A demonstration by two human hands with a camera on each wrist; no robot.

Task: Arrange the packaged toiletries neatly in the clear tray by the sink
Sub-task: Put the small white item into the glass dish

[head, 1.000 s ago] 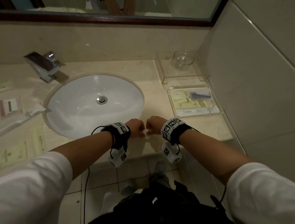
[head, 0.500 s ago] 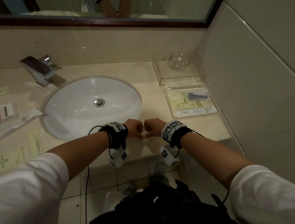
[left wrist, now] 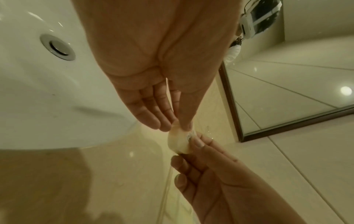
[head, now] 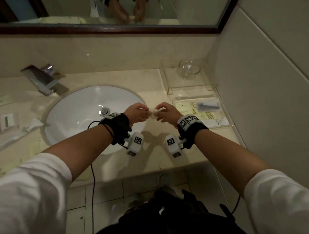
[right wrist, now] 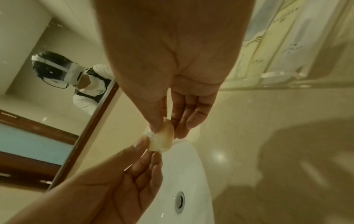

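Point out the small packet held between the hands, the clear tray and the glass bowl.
small packet (left wrist: 179, 142), left wrist view, its pale bulging middle.
clear tray (head: 221, 126), head view, its near rim.
glass bowl (head: 189, 70), head view, its side wall.

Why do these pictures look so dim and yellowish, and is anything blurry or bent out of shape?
Head view: dim light, straight wall tiles bow outward, arm shadows fall on the counter. Left wrist view: yellow cast, lamp glare in the mirror, the left hand looms stretched. Right wrist view: soft and smeared, especially the clear tray; the small packet stays fairly clear.
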